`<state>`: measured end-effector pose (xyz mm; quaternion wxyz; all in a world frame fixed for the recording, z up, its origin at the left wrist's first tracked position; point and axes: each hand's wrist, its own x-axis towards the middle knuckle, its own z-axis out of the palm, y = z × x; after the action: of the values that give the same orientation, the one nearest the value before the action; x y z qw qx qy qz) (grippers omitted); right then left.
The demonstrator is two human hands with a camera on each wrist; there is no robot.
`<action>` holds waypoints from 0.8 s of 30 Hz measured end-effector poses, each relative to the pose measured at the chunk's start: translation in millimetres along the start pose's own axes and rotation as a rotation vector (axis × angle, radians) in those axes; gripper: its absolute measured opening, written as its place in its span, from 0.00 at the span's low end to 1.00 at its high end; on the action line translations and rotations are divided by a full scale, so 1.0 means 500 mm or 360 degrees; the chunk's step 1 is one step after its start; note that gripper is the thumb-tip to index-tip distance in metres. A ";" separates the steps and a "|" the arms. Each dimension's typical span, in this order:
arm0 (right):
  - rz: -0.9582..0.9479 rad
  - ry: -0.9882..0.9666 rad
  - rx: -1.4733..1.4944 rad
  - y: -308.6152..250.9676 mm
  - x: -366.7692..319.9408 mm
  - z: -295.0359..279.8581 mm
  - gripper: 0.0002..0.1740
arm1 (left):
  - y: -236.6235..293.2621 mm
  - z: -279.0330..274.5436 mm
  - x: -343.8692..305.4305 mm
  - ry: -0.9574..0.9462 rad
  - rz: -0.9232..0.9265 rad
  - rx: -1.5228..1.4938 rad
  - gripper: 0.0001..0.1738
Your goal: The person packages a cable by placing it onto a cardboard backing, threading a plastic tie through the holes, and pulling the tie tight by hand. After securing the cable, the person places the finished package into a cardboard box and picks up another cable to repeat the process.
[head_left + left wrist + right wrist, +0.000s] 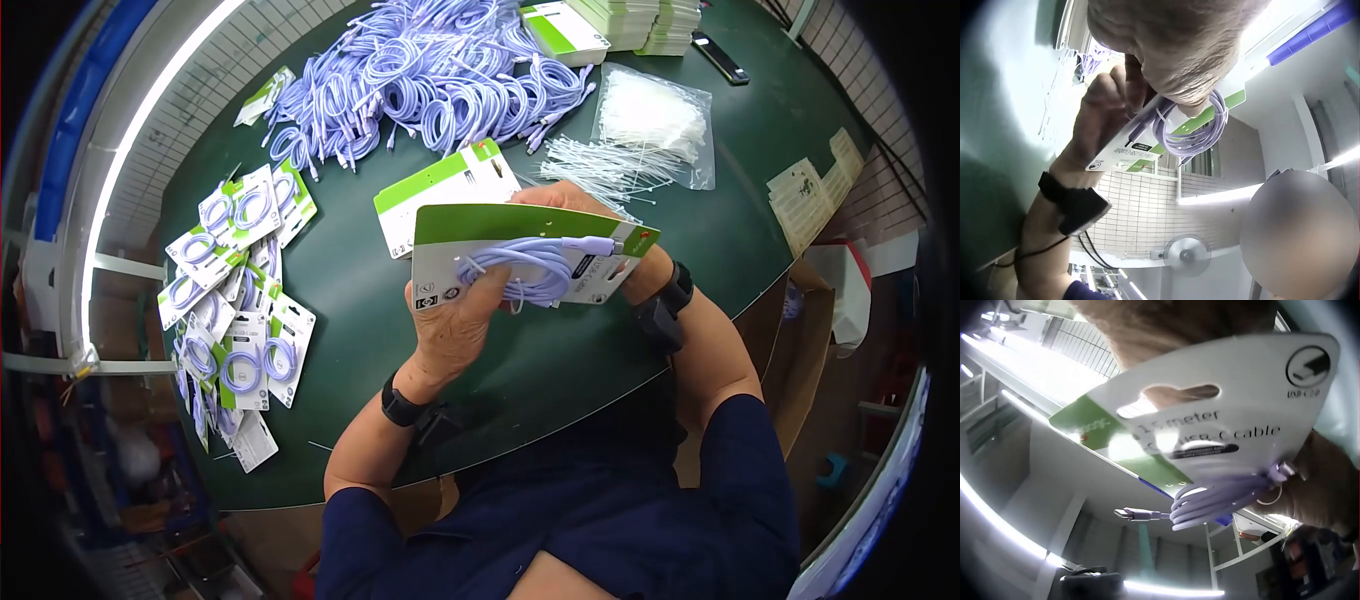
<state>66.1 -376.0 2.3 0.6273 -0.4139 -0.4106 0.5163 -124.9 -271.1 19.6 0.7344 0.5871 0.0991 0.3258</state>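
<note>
My left hand (452, 330) grips a white and green cardboard packaging card (438, 245) by its lower left part. Its thumb presses on a coiled lilac USB-C cable (540, 272) lying against the printed face. Thin white ties (1161, 116) loop round the coil. Behind the card is my right hand (568, 197), its fingers curled close to the back in the left wrist view; what they pinch is hidden. The card's hanging slot (1169, 400) and printed text show in the right wrist view. Below the held card's upper edge, more blank-fronted cards (440, 190) lie on the table.
A big heap of coiled lilac cables (420, 85) covers the table's far side. Loose white zip ties (600, 170) spill beside their plastic bag (655, 115). Carded cables (240, 300) pile up at left. Card stacks (630, 20) and a phone (720, 58) sit at far right.
</note>
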 end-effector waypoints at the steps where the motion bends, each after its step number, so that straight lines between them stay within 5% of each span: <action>1: -0.0020 0.0064 -0.0097 -0.006 -0.001 0.001 0.20 | 0.004 0.004 0.002 0.0009 -0.0004 -0.0008 0.14; 5: -0.0435 0.0103 -0.0853 -0.015 -0.008 -0.015 0.27 | 0.015 0.009 0.009 0.0003 -0.0228 -0.0145 0.16; 10: -0.0470 0.0302 -0.0781 0.109 -0.050 -0.035 0.38 | 0.008 0.005 0.012 0.0054 -0.0325 -0.0202 0.20; 13: -0.0221 0.0056 0.0140 0.115 -0.060 -0.027 0.50 | 0.007 -0.001 0.010 0.0064 -0.0382 -0.0228 0.21; 17: -0.0047 0.0198 -0.0127 0.113 -0.047 -0.026 0.51 | 0.012 -0.003 0.016 0.0051 -0.0455 -0.0312 0.21; 22: -0.0617 0.0199 -0.0749 0.086 -0.025 0.001 0.35 | 0.015 -0.014 0.020 -0.0094 -0.0628 -0.0304 0.23; 24: -0.0034 0.0304 -0.0518 0.015 -0.006 0.004 0.20 | 0.014 -0.014 0.019 -0.0205 -0.0633 -0.0203 0.25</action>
<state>61.5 -377.8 -4.4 0.5937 -0.5527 -0.4317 0.3946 -124.0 -259.0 26.3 0.8247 0.5278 0.1450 0.1421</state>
